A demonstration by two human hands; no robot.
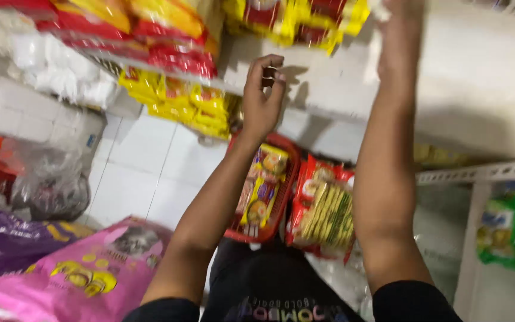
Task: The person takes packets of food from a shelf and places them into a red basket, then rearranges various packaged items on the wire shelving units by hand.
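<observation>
Stocking step: left hand [261, 95] curled, holding nothing, by the white shelf [329, 89]. Right hand [397, 36] reaches up, grip unclear. Next comes grabbing packs from the red basket [287, 185].

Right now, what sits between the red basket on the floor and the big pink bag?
Only bare white floor tile lies between the red basket and the pink bag; the left forearm crosses above that gap in the head view.
</observation>
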